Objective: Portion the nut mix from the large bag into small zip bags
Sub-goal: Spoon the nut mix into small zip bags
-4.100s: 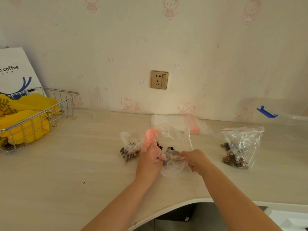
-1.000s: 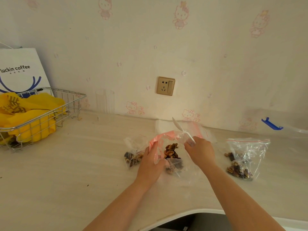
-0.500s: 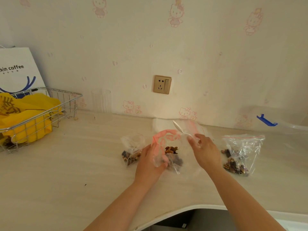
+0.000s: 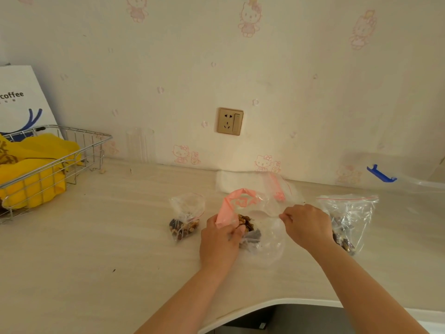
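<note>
Spoon gone; both fingers (image 4: 284, 216) pinch bag (image 4: 265, 247) rim.

Two bare forearms come into view from the bottom edge, with no sleeve, cuff, watch or band on either as far as the frame shows them. The left hand (image 4: 220, 242) and the right hand (image 4: 307, 225) wear no glove and no ring. The fingernails that can be made out look short and unpainted, though they are small here.
</note>
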